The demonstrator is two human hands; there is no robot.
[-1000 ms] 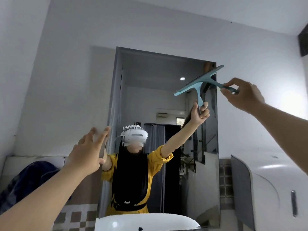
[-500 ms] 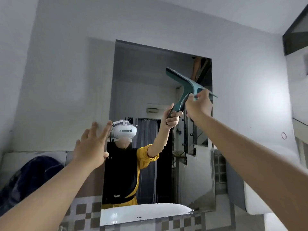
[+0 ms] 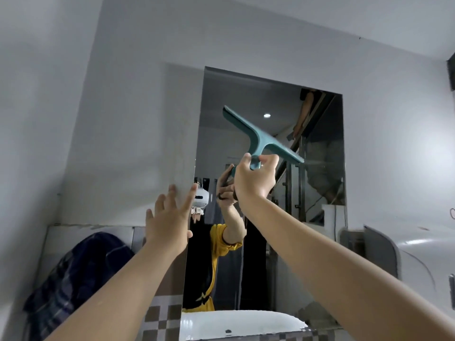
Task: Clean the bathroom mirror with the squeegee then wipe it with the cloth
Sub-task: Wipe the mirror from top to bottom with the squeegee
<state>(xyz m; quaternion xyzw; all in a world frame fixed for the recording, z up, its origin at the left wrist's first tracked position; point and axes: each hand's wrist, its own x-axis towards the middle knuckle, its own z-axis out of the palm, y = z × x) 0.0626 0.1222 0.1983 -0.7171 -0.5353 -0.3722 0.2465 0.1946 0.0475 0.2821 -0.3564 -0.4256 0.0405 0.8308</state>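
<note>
A teal squeegee (image 3: 256,134) is held up against the wall mirror (image 3: 317,148), its blade slanting from upper left down to lower right across the mirror's middle. My right hand (image 3: 253,180) is shut on its handle, just under the blade. My left hand (image 3: 170,222) is raised with fingers spread at the mirror's left edge and holds nothing. A dark blue checked cloth (image 3: 73,274) hangs on the wall at the lower left.
A white basin rim (image 3: 241,321) shows below the mirror. A white rounded dispenser (image 3: 418,257) is mounted on the right wall. Checkered tiles (image 3: 160,318) run along the lower wall. The mirror reflects a person in yellow and a staircase.
My right hand has carried the squeegee from the mirror's top right corner leftward and down onto the glass, and the blade has turned to a slant. My left hand stayed raised near the left edge.
</note>
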